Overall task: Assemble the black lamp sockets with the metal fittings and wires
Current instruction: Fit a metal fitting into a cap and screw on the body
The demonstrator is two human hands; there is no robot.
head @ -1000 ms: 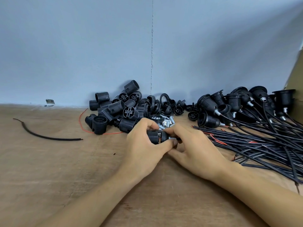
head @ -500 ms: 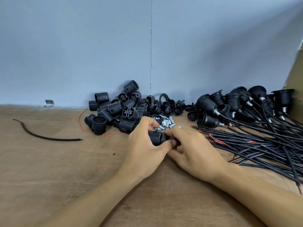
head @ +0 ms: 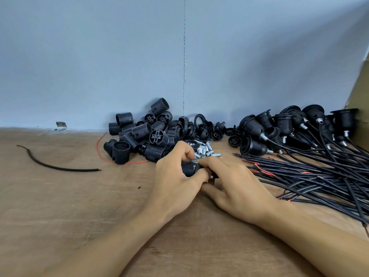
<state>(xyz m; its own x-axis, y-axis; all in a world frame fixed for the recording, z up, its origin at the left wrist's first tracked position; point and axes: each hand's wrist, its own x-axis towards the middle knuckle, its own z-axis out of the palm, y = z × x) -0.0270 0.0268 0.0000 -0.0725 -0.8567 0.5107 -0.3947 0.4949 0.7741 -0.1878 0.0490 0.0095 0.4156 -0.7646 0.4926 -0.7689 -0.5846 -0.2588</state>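
Observation:
My left hand [head: 175, 176] grips a black ribbed lamp socket [head: 189, 168] just above the wooden table. My right hand [head: 231, 182] meets it from the right, fingers curled round the socket's other end, where a small metal fitting [head: 211, 177] peeks out between the thumbs. Behind the hands lies a small heap of silver metal fittings [head: 205, 151]. A pile of loose black socket shells [head: 143, 134] sits at the back left. Finished sockets with wires [head: 279, 126] are heaped at the back right.
A bundle of black wires with red ends [head: 309, 172] spreads across the right side of the table [head: 60, 206]. A loose black cable piece [head: 60, 167] and a thin red wire [head: 99, 152] lie to the left. A blue wall stands behind; a cardboard panel [head: 359, 92] rises at the far right.
Both hands have stayed together on the socket and shifted slightly; the left fingers have curled tighter over the socket.

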